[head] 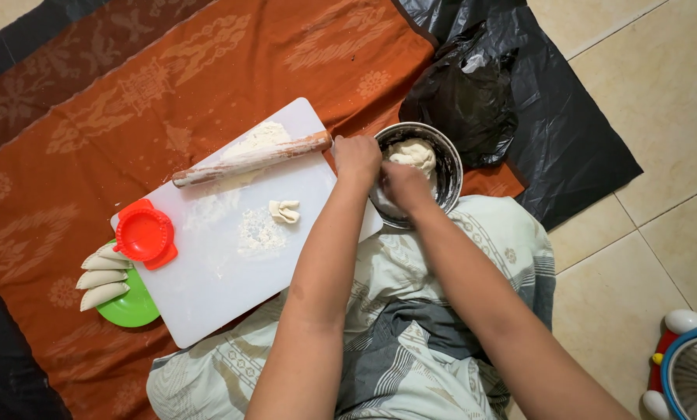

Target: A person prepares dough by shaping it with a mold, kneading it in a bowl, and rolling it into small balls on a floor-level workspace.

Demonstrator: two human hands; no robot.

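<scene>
Both hands meet at the metal bowl point(451, 167): my left hand point(355, 158) is curled shut at its rim, though I cannot tell what it grips, and my right hand point(401, 185) reaches inside, fingers closed on the lump of dough point(413, 153). Just left, I see the white cutting board point(232, 288) carrying a floured rolling pin point(251, 159), a small dough scrap point(284, 211) and a red dumpling press point(144, 232). Beside it, a green plate point(134, 309) holds three folded dumplings point(101, 278).
</scene>
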